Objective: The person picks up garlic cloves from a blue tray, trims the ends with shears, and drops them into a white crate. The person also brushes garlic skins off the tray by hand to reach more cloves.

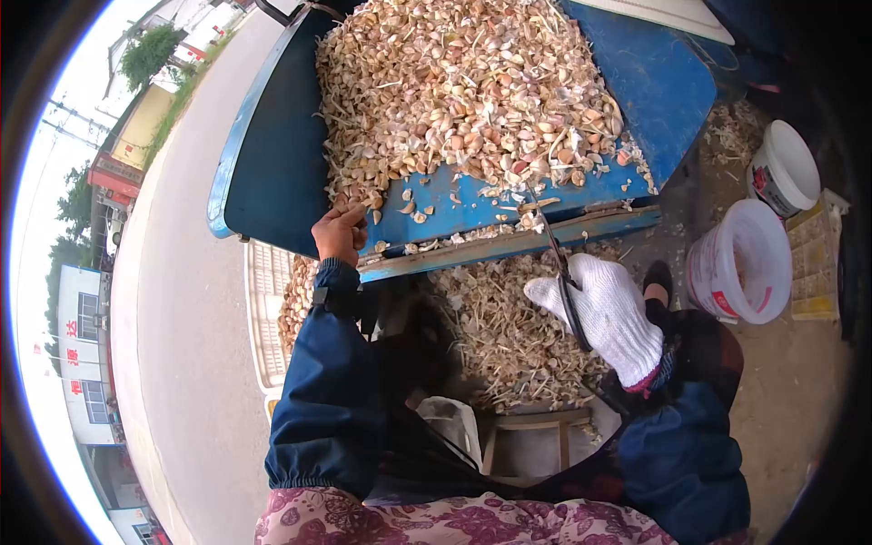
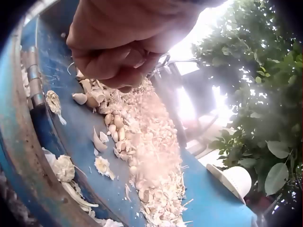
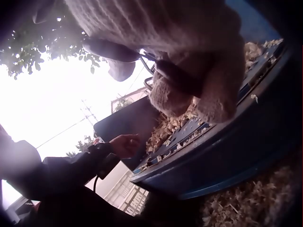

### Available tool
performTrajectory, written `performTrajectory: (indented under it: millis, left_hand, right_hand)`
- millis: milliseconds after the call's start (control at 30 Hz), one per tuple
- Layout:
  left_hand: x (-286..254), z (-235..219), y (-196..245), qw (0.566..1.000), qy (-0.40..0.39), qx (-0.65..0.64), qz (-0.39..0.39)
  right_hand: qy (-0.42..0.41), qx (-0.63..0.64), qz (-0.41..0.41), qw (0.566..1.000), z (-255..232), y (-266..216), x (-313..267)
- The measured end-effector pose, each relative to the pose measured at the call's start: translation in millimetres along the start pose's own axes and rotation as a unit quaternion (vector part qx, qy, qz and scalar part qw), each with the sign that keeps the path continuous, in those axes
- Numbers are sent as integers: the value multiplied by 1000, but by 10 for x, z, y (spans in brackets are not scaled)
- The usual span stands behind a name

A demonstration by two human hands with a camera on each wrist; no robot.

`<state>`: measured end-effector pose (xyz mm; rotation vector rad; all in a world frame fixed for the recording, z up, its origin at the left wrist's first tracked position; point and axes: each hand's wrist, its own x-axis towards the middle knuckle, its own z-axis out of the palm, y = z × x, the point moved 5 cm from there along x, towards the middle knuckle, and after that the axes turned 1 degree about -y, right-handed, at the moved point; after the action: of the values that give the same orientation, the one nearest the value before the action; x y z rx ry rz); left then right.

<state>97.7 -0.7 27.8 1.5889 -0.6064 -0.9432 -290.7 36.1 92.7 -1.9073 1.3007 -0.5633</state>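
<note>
My bare left hand [image 1: 339,234] is at the front left edge of the blue metal tray [image 1: 436,189], fingers curled close to loose garlic cloves [image 1: 408,208]. In the left wrist view its curled fingers [image 2: 111,64] overlap the edge of the garlic pile [image 2: 151,146]; I cannot tell whether they hold a clove. My right hand [image 1: 607,309] wears a white knitted glove and grips dark-handled scissors [image 1: 572,313], blades pointing up over the tray's front lip. Both scissor handles [image 3: 111,50] show under the gloved fingers in the right wrist view.
Below the tray lies a heap of cut stems and skins [image 1: 518,336]. A pale plastic crate [image 1: 263,318] with cloves stands below left. Two white buckets [image 1: 740,263] are at the right, beside a yellowish crate [image 1: 815,259]. A wooden stool [image 1: 536,422] is near my legs.
</note>
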Motion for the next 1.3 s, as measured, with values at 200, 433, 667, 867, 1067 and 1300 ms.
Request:
performTrajectory:
  millis: [200, 433, 667, 867, 1067, 1300]
  left_hand:
    - [54, 544, 63, 894, -87, 390, 205]
    - [248, 694, -122, 858, -70, 445, 247]
    - [348, 629, -196, 807, -80, 487, 324]
    - [-35, 682, -16, 963, -200, 177, 23]
    - [-848, 896, 204, 930, -357, -82, -27]
    - [-1197, 1048, 269, 901, -403, -147, -69]
  right_hand:
    - [-18, -25, 38, 999, 18, -10, 46]
    - [-22, -4, 26, 999, -46, -98, 14]
    - [-10, -19, 21, 1000, -69, -68, -13]
    - [-31, -13, 14, 999, -9, -75, -17]
    - [-80, -81, -53, 992, 262, -101, -22]
    - [-33, -108, -139, 984, 380, -209, -93]
